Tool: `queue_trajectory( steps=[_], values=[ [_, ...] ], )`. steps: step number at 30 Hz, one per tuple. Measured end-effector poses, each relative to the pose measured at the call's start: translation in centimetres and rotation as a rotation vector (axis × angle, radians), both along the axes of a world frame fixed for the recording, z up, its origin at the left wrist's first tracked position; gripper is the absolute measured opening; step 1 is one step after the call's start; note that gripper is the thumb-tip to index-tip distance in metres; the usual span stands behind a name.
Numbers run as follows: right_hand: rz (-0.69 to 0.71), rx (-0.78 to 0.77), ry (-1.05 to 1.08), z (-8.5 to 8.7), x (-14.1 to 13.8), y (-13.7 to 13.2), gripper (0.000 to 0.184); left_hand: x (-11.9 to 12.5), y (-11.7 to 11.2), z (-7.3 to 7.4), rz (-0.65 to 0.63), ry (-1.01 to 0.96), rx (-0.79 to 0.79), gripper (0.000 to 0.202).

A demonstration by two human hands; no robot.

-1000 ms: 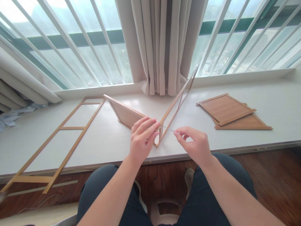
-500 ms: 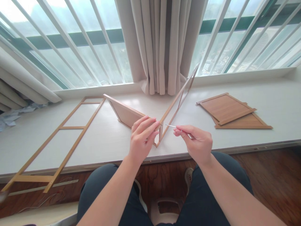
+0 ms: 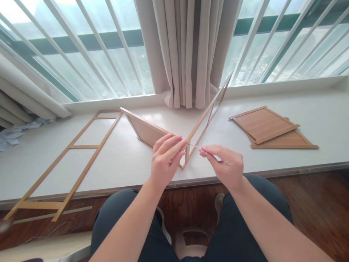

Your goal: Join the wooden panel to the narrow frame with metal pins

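My left hand [image 3: 166,158] is closed round the near end of a wooden panel [image 3: 148,129], which stands on edge and slants away to the left. That end meets the upright of a slim wooden frame [image 3: 200,125] propped on its long side, running back right toward the window. Between the thumb and fingers of my right hand [image 3: 225,162] is a thin metal rod, apparently a hex key [image 3: 194,146]. Its tip reaches the frame's upright near my left fingertips; my fingers hide its other end.
A ladder-like wooden frame [image 3: 84,171] lies at left, its near end overhanging the white ledge [image 3: 109,167]. Two brown panels [image 3: 272,125] overlap at right. A curtain [image 3: 188,54] hangs behind the work, between barred windows. A low stool [image 3: 192,247] shows between my knees.
My right hand has moved slightly left, bringing the hex key's tip from a small gap away up to the frame's upright. My left hand keeps its hold on the panel.
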State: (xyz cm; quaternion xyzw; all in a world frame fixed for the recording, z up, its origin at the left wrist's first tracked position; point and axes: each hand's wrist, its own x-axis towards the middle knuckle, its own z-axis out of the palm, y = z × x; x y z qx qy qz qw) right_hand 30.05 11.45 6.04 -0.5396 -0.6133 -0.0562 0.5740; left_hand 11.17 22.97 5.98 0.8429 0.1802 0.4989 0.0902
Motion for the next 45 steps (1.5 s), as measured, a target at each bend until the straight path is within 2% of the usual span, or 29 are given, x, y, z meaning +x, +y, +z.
queue_trajectory(
  steps=[16,28,37,45],
  values=[
    [0.103,0.072,-0.111,0.4,0.1,-0.1,0.034,0.1,0.0,-0.3,0.002,-0.015,-0.003,0.033],
    [0.085,0.090,-0.099,-0.5,0.2,0.2,0.045,0.1,-0.1,-0.2,0.004,-0.020,-0.006,0.031],
    [0.096,0.037,0.052,-0.9,-0.2,0.2,0.034,0.1,-0.1,-0.3,0.008,-0.014,-0.008,0.029],
    [0.021,-0.019,0.092,-0.6,-0.5,0.2,0.018,0.0,-0.3,-0.2,0.030,0.009,-0.027,0.027]
  ],
)
